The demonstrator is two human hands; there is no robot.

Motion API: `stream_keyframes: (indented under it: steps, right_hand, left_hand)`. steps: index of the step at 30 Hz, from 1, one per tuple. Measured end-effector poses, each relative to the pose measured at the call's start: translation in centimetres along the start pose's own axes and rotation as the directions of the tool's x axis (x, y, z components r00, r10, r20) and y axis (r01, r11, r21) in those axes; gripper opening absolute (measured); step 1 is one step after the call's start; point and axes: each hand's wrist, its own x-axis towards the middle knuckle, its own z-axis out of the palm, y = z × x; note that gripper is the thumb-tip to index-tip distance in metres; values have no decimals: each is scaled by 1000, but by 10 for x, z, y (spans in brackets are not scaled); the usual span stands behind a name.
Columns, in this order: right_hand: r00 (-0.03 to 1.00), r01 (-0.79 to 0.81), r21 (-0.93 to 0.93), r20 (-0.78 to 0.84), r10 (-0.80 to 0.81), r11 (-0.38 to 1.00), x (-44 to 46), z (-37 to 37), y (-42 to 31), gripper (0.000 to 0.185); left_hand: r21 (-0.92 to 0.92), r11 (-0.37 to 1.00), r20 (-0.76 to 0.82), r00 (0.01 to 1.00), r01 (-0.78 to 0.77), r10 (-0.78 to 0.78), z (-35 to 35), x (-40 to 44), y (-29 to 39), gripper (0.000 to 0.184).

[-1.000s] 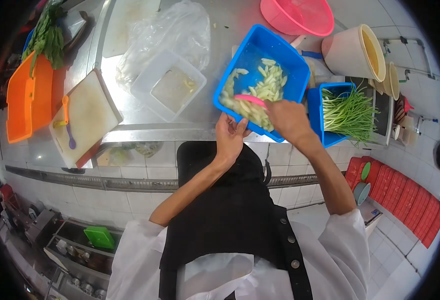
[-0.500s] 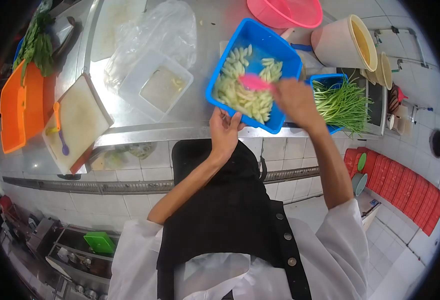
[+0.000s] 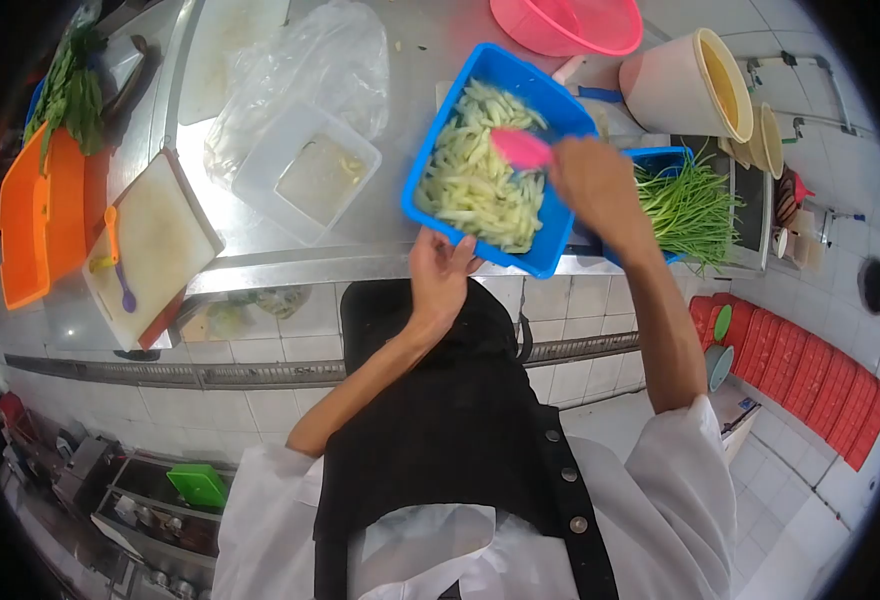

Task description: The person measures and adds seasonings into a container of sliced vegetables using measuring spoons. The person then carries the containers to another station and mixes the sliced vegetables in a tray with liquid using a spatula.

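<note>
A blue plastic tub [image 3: 415, 190] at the counter's front edge holds pale green-white vegetable pieces [image 3: 475, 195]. My left hand [image 3: 440, 275] grips the tub's near rim, thumb on top and fingers underneath. Over the tub's right side, my right hand [image 3: 592, 190] is closed around a pink spoon [image 3: 520, 148]. The spoon's head, smeared by motion, hangs above the pieces. My right fingers hide its handle.
Left of the tub stand a clear plastic container [image 3: 305, 180] and a plastic bag [image 3: 330, 60]. A cutting board [image 3: 160, 235] with spoons and an orange bin [image 3: 30, 235] lie farther left. Green onions [image 3: 685, 205], a white bucket [image 3: 670, 85] and a pink basin [image 3: 565, 25] flank the right and back.
The vegetable pieces have shifted from separate heaps to a looser spread reaching toward the tub's far side. The tub and left hand moved slightly left, and the spoon moved up and right.
</note>
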Motion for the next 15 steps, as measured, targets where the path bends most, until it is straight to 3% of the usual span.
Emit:
stream_keyframes:
  steps: [2, 4, 6, 8, 10, 11, 13, 15]
  right_hand:
    - [997, -46, -37, -57, 44, 998, 30, 30, 22, 13]
    - [989, 89, -59, -115, -95, 994, 45, 87, 35, 11]
    - [993, 83, -6, -89, -83, 997, 33, 79, 13, 14]
    - [993, 90, 42, -73, -87, 995, 20, 54, -7, 17]
    - [960, 146, 105, 225, -167, 984, 6, 14, -13, 16]
    - [964, 150, 97, 205, -167, 984, 9, 9, -6, 16]
    - [981, 181, 57, -73, -177, 982, 14, 1, 18, 16]
    - [980, 137, -32, -139, -140, 990, 35, 23, 36, 15]
  left_hand:
    - [-35, 999, 5, 1000, -7, 7, -2, -19, 23, 10]
    - [41, 999, 19, 1000, 17, -18, -15, -26, 27, 10]
    - [121, 993, 14, 1000, 10, -12, -19, -22, 23, 12]
    - [67, 998, -6, 1000, -11, 11, -5, -4, 18, 12]
    - [-6, 1000, 20, 999, -30, 30, 8, 10, 13, 14]
    - [-3, 999, 27, 998, -51, 51, 7, 14, 13, 14]
    - [70, 997, 42, 999, -37, 35, 3, 6, 16, 13]
    - [85, 996, 36, 999, 35, -38, -12, -12, 18, 13]
